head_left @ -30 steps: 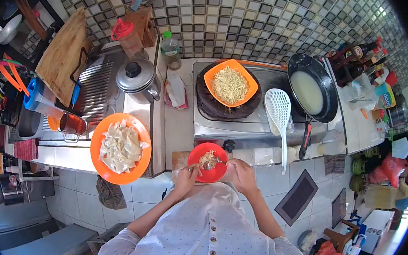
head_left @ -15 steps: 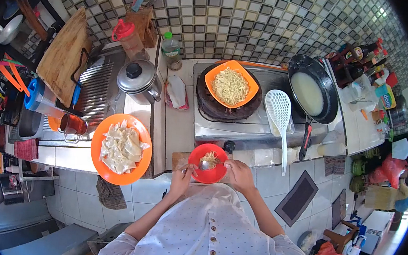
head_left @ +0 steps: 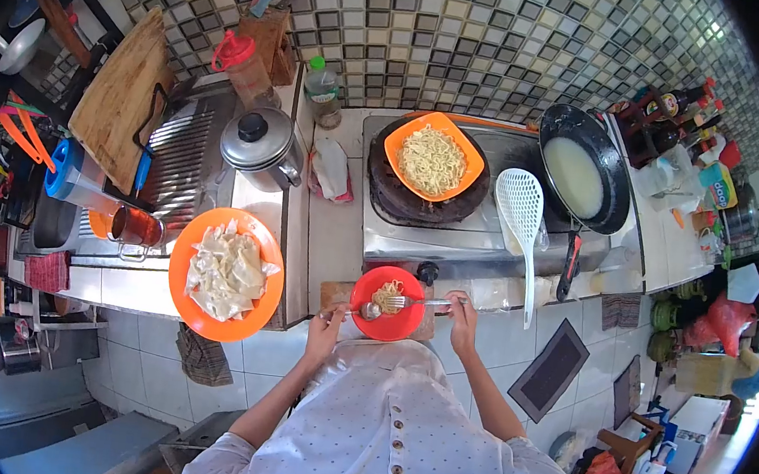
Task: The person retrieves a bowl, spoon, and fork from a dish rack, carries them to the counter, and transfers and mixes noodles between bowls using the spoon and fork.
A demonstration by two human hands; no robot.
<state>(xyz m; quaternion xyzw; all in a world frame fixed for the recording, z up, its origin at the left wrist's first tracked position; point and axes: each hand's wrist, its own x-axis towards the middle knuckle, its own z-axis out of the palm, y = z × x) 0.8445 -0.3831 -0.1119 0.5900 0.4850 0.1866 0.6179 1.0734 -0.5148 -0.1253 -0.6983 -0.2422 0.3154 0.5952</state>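
Right in front of me a red bowl (head_left: 386, 327) stands at the counter's front edge, with a small heap of noodles (head_left: 388, 293) in it. My left hand (head_left: 325, 330) is closed on a spoon (head_left: 370, 311), whose bowl rests beside the noodles. From the other side my right hand (head_left: 461, 323) grips a fork (head_left: 410, 302); its tines touch the noodles. Beyond, an orange square bowl (head_left: 474, 161) full of noodles (head_left: 431, 161) sits on the stove burner. To the left an orange plate (head_left: 181, 284) carries pale, flat dough-like pieces (head_left: 228, 273).
A white slotted ladle (head_left: 519, 209) lies across the stove's front. Right of it is a black frying pan (head_left: 616, 200) holding cloudy liquid, its handle toward me. A lidded metal pot (head_left: 260, 148), a bottle (head_left: 322, 94) and a wooden board (head_left: 127, 103) stand at the left.
My right hand has drawn back to the right, bringing the fork's handle and tines into clear view. My left hand has shifted slightly left and down with the spoon.
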